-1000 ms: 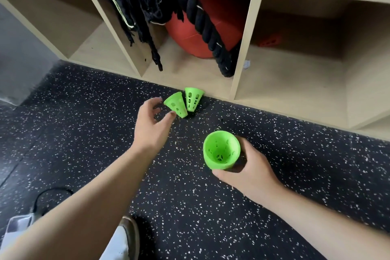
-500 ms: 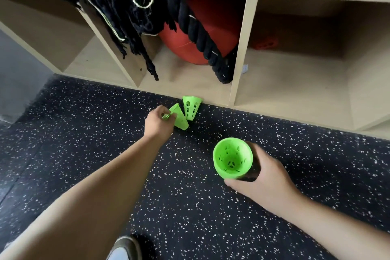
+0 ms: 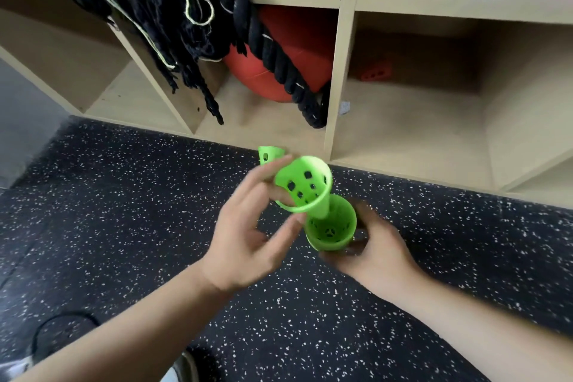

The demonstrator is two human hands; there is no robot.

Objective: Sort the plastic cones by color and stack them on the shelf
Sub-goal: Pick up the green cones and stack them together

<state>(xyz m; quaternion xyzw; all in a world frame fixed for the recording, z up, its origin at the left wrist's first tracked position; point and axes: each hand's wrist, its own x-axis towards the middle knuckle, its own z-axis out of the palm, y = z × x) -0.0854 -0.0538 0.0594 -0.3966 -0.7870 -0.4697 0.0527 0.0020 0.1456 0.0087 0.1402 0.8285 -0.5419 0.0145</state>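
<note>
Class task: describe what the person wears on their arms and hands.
Nothing shows on either: the left hand and right hand are ungloved, both forearms bare to the frame edge, with no sleeve, watch or band. Motion blur hides finer detail.

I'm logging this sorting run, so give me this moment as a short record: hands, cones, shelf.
left hand: holds upper cone, green, tilted, narrow end at lower cone's mouth
right hand: grips lower cone, green, mouth toward camera
floor cone: green, on floor by shelf, partly behind left hand
shelf: red ball and rope in middle bay; red cone in right bay
</note>
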